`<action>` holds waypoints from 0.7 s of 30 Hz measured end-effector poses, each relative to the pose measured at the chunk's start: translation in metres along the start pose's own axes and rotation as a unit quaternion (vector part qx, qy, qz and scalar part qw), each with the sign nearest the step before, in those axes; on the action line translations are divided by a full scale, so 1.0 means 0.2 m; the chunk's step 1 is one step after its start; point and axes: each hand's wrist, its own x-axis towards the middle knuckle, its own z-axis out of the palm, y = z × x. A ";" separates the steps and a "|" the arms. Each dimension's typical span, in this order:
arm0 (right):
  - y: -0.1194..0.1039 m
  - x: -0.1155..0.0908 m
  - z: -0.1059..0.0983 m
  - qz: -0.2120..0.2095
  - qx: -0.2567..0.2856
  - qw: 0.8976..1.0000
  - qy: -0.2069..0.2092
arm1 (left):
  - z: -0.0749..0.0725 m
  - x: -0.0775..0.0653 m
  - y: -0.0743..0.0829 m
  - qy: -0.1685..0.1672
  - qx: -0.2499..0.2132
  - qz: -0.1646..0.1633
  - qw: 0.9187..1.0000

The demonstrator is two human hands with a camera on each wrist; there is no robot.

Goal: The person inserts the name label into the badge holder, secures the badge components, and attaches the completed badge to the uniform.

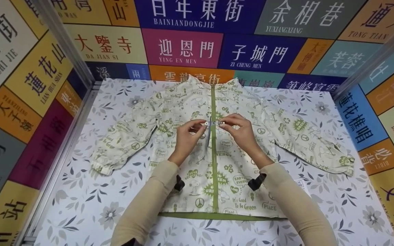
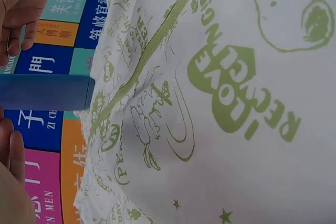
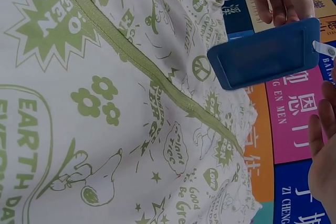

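Both hands are raised over the middle of a white jacket (image 1: 245, 164) with green print and a green zip strip (image 1: 214, 191). Between them hangs a blue badge holder (image 3: 262, 53), a flat rounded case seen nearly edge-on in the head view. A short white strap (image 3: 324, 50) with a round snap leaves its slotted end. With thumb and fingertips my left hand (image 1: 189, 136) pinches one small white end of the strap. Opposite it, my right hand (image 1: 242, 131) pinches the other white end. In the left wrist view the case (image 2: 47, 92) hides part of the fingers.
The jacket lies front up, with its left-side sleeve (image 1: 125, 140) and right-side sleeve (image 1: 310, 143) spread out on a flower-patterned cloth (image 1: 111, 212). Colourful sign-printed walls (image 1: 183, 49) stand at the back and sides. A small white label (image 1: 300, 184) shows beside the right forearm.
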 end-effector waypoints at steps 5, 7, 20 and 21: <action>0.00 -0.01 -0.01 0.003 0.000 1.000 -0.006 | -0.03 -0.01 0.08 0.003 -0.001 0.011 1.000; 0.00 -0.01 0.00 0.002 -0.007 1.000 -0.005 | -0.04 -0.01 0.09 0.002 -0.003 0.013 1.000; -0.03 -0.02 -0.03 0.017 -0.034 0.999 -0.008 | -0.11 -0.07 -0.18 -0.122 -0.022 -0.025 0.992; -0.03 -0.02 -0.03 0.015 -0.035 0.999 -0.008 | -0.11 -0.08 -0.19 -0.136 -0.013 -0.032 0.990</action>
